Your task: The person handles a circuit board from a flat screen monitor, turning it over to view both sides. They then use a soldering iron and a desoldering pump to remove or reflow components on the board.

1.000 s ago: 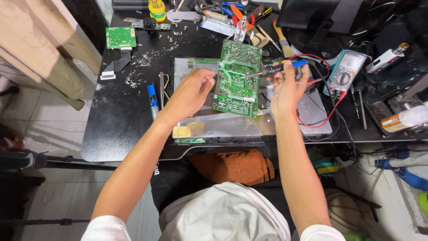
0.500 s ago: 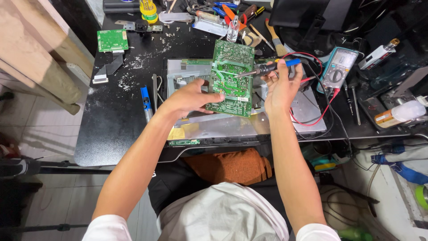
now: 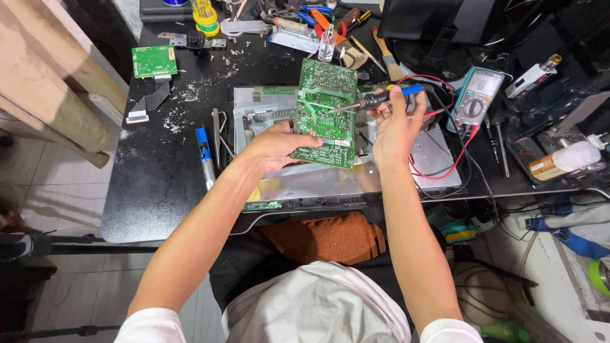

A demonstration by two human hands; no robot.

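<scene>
- White shirt (image 3: 318,305) at the bottom edge; an orange-brown cloth (image 3: 327,238) lies just below the near rim of the black counter (image 3: 152,190).
- Left hand (image 3: 276,147): grip closed on the lower left edge of the green circuit board (image 3: 325,114), thumb on top, fingers hidden beneath it.
- Circuit board is held tilted above a grey metal panel (image 3: 356,174) that lies flat on the counter.
- Right hand (image 3: 397,124), just right of the board: grip closed around a tool with black barrel and blue end (image 3: 381,98); its thin metal tip touches the board's upper right part.
- Red and black wires (image 3: 445,168) loop over the panel, right of the board.
- Left of the board: a blue-handled tool (image 3: 203,149) lying on the counter.
- Right of the board, farther out: a meter with a dial (image 3: 478,95).
- Far left of the board: a small green board (image 3: 153,61).
- Beyond the board: a clutter of hand tools (image 3: 318,22) and a brush (image 3: 384,54).
</scene>
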